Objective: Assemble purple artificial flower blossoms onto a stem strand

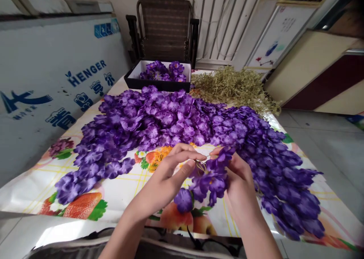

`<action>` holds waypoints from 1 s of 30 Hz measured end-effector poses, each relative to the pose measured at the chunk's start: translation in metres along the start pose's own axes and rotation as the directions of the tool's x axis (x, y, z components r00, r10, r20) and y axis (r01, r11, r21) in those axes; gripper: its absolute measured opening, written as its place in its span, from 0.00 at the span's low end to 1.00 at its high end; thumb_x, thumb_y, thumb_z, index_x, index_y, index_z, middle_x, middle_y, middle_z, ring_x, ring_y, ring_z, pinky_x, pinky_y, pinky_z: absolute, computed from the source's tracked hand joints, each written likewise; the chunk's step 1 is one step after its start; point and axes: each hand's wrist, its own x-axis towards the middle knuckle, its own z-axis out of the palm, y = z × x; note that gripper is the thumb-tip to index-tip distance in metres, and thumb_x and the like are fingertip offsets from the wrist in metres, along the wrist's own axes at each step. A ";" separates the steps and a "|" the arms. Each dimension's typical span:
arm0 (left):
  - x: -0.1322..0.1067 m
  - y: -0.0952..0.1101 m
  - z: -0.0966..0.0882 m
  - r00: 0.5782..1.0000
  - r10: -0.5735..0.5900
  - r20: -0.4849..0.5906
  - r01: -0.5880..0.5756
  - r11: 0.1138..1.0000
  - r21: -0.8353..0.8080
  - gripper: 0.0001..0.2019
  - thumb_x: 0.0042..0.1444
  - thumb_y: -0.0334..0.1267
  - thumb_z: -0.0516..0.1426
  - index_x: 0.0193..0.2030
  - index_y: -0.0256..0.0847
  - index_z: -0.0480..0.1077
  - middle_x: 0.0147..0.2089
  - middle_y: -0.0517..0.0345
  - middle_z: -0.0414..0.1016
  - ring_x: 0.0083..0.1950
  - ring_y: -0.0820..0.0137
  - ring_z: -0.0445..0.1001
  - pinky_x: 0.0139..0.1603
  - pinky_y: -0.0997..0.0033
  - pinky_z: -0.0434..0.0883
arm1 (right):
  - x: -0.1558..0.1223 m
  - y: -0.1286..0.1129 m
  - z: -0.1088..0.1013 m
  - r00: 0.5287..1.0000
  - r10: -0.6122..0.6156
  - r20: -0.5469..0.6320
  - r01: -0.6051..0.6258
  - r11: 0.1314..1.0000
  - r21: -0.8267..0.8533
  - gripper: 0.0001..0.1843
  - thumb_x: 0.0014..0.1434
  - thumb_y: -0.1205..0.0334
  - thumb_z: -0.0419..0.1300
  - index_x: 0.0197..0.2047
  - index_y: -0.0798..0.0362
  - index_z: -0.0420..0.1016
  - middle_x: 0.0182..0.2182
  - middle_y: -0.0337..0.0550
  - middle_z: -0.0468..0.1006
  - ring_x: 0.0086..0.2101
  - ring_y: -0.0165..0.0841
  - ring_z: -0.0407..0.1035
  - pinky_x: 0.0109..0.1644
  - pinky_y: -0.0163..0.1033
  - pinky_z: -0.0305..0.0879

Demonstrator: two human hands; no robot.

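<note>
Purple artificial flower spray (209, 181) held just above the desk (113, 198), near its front edge. Left hand (167, 179): fingers closed on the pale stem. Right hand (239, 179): fingers gripping the blooms. Loose purple sprays (170, 122) heaped beyond the hands; black box (157, 85) at the desk's far end.

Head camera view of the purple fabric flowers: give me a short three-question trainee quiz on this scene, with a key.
1. True or false: the black box with white lining stands beyond the large heap of purple fabric flowers.
2. What lies right of that box? A: dried yellow-green moss-like sprigs; B: a blue towel; C: a coil of red ribbon.
3. What do the left hand and right hand hold between them?

Key: 1 true; 2 A; 3 a small spray of purple fabric flowers.
</note>
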 end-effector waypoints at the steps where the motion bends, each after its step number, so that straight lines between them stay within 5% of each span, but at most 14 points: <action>1: 0.000 -0.001 0.000 0.999 -0.024 0.035 0.025 0.999 -0.045 0.10 0.64 0.35 0.51 0.44 0.38 0.73 0.46 0.53 0.68 0.50 0.68 0.67 0.53 0.71 0.61 | 0.001 -0.001 0.001 0.999 0.039 0.002 -0.039 0.997 0.066 0.05 0.49 0.62 0.66 0.30 0.50 0.75 0.19 0.32 0.68 0.20 0.25 0.59 0.23 0.30 0.55; 6: 0.003 -0.009 0.004 0.979 -0.191 0.070 0.203 0.903 -0.379 0.05 0.59 0.36 0.58 0.39 0.38 0.74 0.32 0.60 0.71 0.33 0.75 0.67 0.35 0.78 0.63 | 0.004 -0.006 0.006 0.989 0.128 -0.077 -0.116 0.983 0.142 0.05 0.43 0.65 0.68 0.26 0.51 0.76 0.16 0.32 0.69 0.17 0.23 0.57 0.20 0.28 0.52; 11: 0.009 -0.021 0.007 0.962 -0.266 0.062 0.236 0.698 -0.676 0.03 0.49 0.30 0.61 0.26 0.36 0.75 0.27 0.59 0.73 0.31 0.74 0.69 0.39 0.76 0.67 | 0.007 -0.004 0.003 0.991 0.117 -0.064 -0.104 0.978 0.179 0.08 0.44 0.62 0.70 0.27 0.51 0.76 0.17 0.32 0.71 0.16 0.23 0.58 0.19 0.28 0.54; 19: 0.018 -0.028 0.010 0.908 -0.384 0.171 0.355 0.484 -0.800 0.06 0.45 0.30 0.64 0.23 0.33 0.71 0.24 0.58 0.70 0.26 0.75 0.69 0.34 0.75 0.70 | 0.015 0.010 -0.001 0.989 0.111 0.100 -0.139 0.932 0.336 0.07 0.55 0.61 0.65 0.28 0.51 0.72 0.17 0.33 0.70 0.21 0.25 0.64 0.25 0.29 0.59; 24: 0.020 -0.027 0.012 0.873 -0.439 0.212 0.390 0.370 -0.843 0.02 0.51 0.26 0.60 0.29 0.33 0.71 0.26 0.56 0.73 0.25 0.75 0.72 0.32 0.76 0.73 | 0.018 0.012 0.001 0.997 0.076 0.030 -0.082 0.933 0.351 0.09 0.51 0.59 0.67 0.27 0.52 0.72 0.17 0.34 0.72 0.20 0.27 0.65 0.24 0.32 0.65; 30: 0.020 -0.026 0.014 0.857 -0.435 0.278 0.428 0.299 -0.853 0.09 0.59 0.23 0.51 0.32 0.28 0.72 0.28 0.48 0.77 0.24 0.73 0.76 0.28 0.78 0.74 | 0.019 0.012 0.002 0.987 0.154 -0.041 -0.122 0.897 0.425 0.12 0.45 0.59 0.71 0.26 0.53 0.73 0.17 0.34 0.73 0.18 0.24 0.65 0.21 0.28 0.66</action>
